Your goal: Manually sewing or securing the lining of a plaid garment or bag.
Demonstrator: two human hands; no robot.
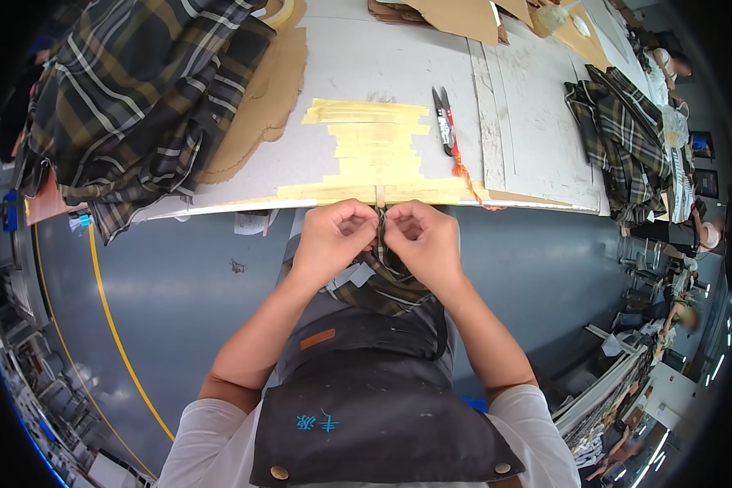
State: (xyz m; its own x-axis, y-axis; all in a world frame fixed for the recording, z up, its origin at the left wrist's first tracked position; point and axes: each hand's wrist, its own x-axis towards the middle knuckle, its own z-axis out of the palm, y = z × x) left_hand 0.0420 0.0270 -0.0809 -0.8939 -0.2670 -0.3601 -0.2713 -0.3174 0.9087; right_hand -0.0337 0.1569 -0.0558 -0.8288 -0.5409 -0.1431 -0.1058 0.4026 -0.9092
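— Where are the hands?

— Both sit together at the near edge of the table (398,73), just off it. The left hand (333,237) and right hand (421,238) are curled, knuckles almost touching, each pinching a narrow plaid strip (380,218) between them.

— And the rest of that strip?

— It runs down from the fingers to plaid cloth (386,285) lying against the apron (366,390), below the table's edge.

— What lies on the table close by?

— Layers of yellow tape (374,154) stuck at the near edge, right above the hands. Thread snips (445,122) lie just right of the tape, with an orange cord trailing toward the edge.

— Anything farther off?

— A plaid pile (138,98) at the left end on brown card (260,106), and another plaid pile (622,138) at the right end. More card (455,16) lies along the far edge.
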